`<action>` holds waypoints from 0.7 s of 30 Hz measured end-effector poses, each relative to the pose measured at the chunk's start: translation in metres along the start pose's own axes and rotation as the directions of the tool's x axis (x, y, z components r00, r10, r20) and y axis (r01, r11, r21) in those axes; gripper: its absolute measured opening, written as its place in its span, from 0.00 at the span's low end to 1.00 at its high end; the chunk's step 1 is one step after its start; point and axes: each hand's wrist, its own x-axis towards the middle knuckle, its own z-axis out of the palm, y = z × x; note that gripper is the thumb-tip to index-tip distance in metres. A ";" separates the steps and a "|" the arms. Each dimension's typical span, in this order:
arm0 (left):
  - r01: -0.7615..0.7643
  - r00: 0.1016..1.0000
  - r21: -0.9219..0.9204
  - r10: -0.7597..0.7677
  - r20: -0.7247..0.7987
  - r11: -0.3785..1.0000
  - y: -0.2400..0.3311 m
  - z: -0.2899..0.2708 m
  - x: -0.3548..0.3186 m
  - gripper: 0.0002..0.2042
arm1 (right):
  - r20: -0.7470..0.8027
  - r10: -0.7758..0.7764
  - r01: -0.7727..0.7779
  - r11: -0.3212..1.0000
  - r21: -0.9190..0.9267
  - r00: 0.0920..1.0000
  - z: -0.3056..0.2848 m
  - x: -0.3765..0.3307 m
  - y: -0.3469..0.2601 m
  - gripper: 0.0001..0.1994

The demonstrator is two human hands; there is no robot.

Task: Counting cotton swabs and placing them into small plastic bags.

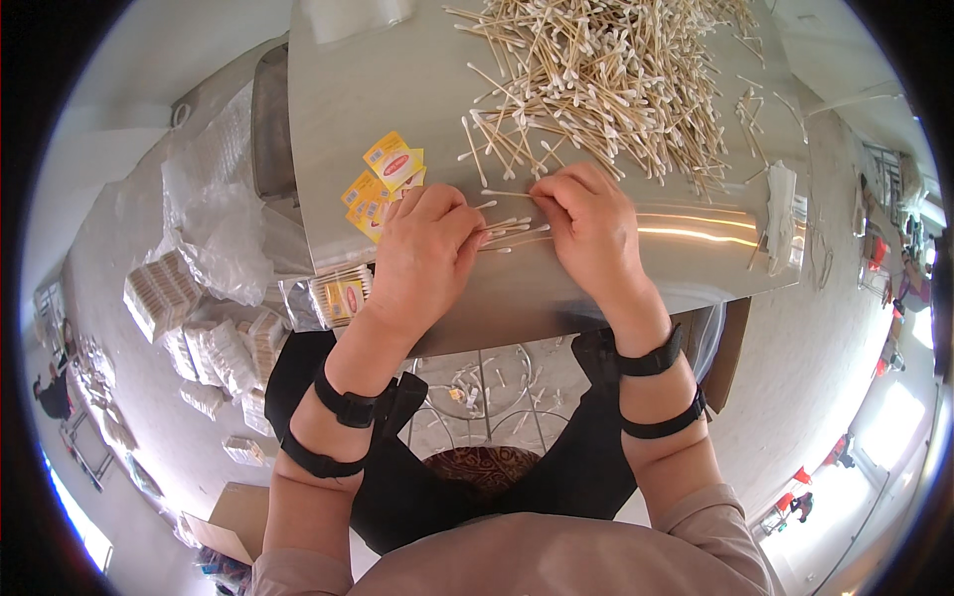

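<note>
My left hand [422, 248] is closed around a few cotton swabs [509, 227] whose white tips stick out toward the right. Facing it, my right hand [596, 223] pinches a single cotton swab [512, 194] by one end, its other end pointing left. Beyond both hands lies a large loose heap of cotton swabs [616, 84] with pale wooden sticks. Yellow printed cards [383, 179] are fanned out just past my left hand. By my left wrist, at the table's near edge, sits a clear pack of cotton swabs [341, 295] with a yellow card in it.
The shiny metal table [338, 109] has its near edge in front of my lap. At its right lies a white strip-like bundle [781, 214]. Bundled swab packs [164, 293] and clear plastic bags [214, 219] are on the left, with an open cardboard box [229, 521] lower down.
</note>
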 end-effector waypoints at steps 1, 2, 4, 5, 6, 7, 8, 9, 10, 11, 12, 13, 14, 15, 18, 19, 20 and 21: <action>0.000 1.000 0.000 0.000 0.001 1.000 -0.001 0.000 0.000 0.06 | 0.008 -0.035 0.035 0.999 -0.032 0.999 0.002 0.000 -0.001 0.07; 0.003 1.000 0.007 -0.004 0.007 1.000 -0.002 0.000 0.000 0.06 | 0.016 -0.069 0.070 0.995 -0.065 0.998 0.003 0.001 -0.001 0.08; 0.001 1.000 0.012 -0.002 0.013 1.000 -0.001 0.001 0.000 0.06 | 0.011 -0.084 0.085 0.993 -0.086 0.996 0.005 0.000 -0.002 0.08; -0.002 1.000 0.015 0.002 0.013 1.000 0.001 0.001 0.000 0.06 | 0.008 -0.099 0.100 0.989 -0.107 0.995 0.005 0.000 -0.002 0.08; -0.002 1.000 0.018 0.002 0.013 1.000 0.001 0.001 0.000 0.06 | 0.008 -0.099 0.099 0.989 -0.107 0.995 0.005 0.000 -0.002 0.08; -0.002 1.000 0.018 0.002 0.014 1.000 0.000 0.001 0.000 0.06 | 0.015 -0.098 0.099 0.989 -0.109 0.995 0.005 0.001 -0.003 0.08; -0.011 1.000 -0.032 0.011 -0.005 0.999 -0.002 0.002 0.000 0.06 | 0.022 -0.097 0.099 0.989 -0.112 0.995 0.005 0.002 -0.003 0.08; -0.021 1.000 -0.081 0.019 -0.023 0.996 -0.003 0.002 -0.001 0.05 | 0.022 -0.096 0.098 0.989 -0.112 0.995 0.005 0.002 -0.003 0.08; -0.021 1.000 -0.081 0.020 -0.023 0.996 -0.004 0.002 0.000 0.05 | 0.032 -0.099 0.102 0.988 -0.115 0.995 0.005 0.002 -0.003 0.08; -0.004 0.998 -0.104 -0.003 -0.066 0.995 -0.004 0.001 0.000 0.05 | 0.043 -0.101 0.105 0.987 -0.118 0.994 0.004 0.002 -0.003 0.08; 0.014 0.994 -0.126 -0.028 -0.108 0.992 -0.005 0.001 0.000 0.05 | 0.043 -0.101 0.106 0.988 -0.117 0.994 0.004 0.002 -0.003 0.08; 0.015 0.994 -0.124 -0.028 -0.108 0.992 -0.008 0.000 0.001 0.05 | 0.044 -0.105 0.109 0.987 -0.117 0.993 0.004 0.002 -0.004 0.08; 0.030 0.991 -0.069 -0.039 -0.131 0.997 -0.013 -0.001 0.002 0.05 | 0.046 -0.109 0.114 0.987 -0.118 0.993 0.004 0.002 -0.005 0.08; 0.047 0.987 -0.016 -0.049 -0.154 0.999 -0.015 0.000 0.003 0.05 | 0.048 -0.110 0.115 0.986 -0.118 0.993 0.003 0.002 -0.005 0.08; 0.043 0.989 0.054 -0.035 -0.141 0.998 -0.014 0.000 0.004 0.04 | 0.082 -0.150 0.160 0.978 -0.133 0.985 0.002 0.000 -0.007 0.07; 0.044 0.989 0.054 -0.036 -0.143 0.998 -0.013 0.000 0.004 0.04 | 0.098 -0.151 0.163 0.978 -0.129 0.984 0.002 -0.001 -0.008 0.07; 0.042 0.992 0.063 -0.034 -0.122 0.997 -0.012 -0.001 0.004 0.04 | 0.115 -0.153 0.167 0.978 -0.125 0.982 0.002 -0.002 -0.008 0.07; 0.039 0.994 0.072 -0.031 -0.102 0.997 -0.012 -0.001 0.003 0.05 | 0.115 -0.154 0.168 0.978 -0.124 0.981 0.001 -0.002 -0.008 0.07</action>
